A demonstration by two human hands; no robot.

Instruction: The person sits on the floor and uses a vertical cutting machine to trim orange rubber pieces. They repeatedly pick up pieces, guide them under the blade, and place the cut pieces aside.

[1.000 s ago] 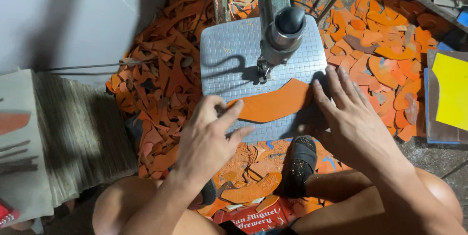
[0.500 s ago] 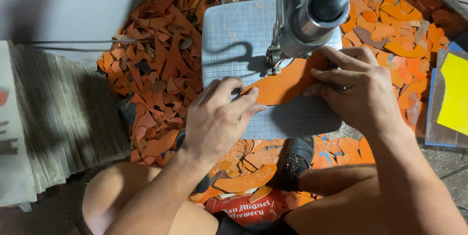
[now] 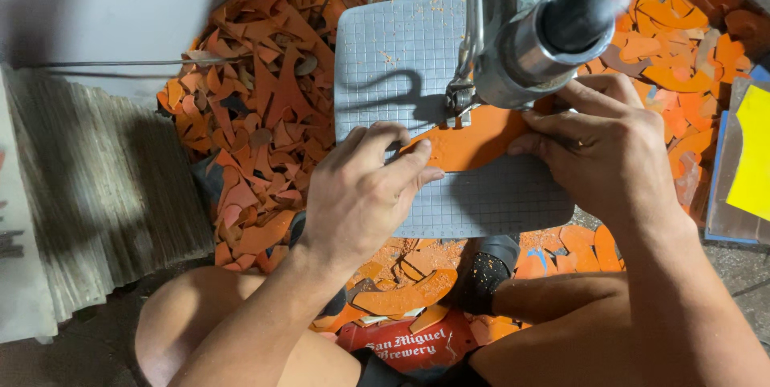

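Note:
An orange sheet piece point(image 3: 473, 140) lies flat on a grey gridded machine table point(image 3: 489, 202), under the foot of a saw-like machine point(image 3: 459, 100). My left hand point(image 3: 361, 190) presses on the piece's left end with fingers curled down. My right hand point(image 3: 609, 146) holds the piece's right end, thumb and fingers pinching it. The machine's metal arm point(image 3: 553, 30) hangs over the piece and hides part of it.
Orange offcuts point(image 3: 257, 122) are heaped left, behind and right of the table. Ribbed grey board point(image 3: 88, 202) lies at the left. A yellow sheet point(image 3: 754, 154) sits at the right edge. My bare knees and a red printed item point(image 3: 401, 343) are below.
The view has dropped closer to the machine. Both hands slid the orange piece up and right under the foot; fingers that were spread flat are now curled onto the piece.

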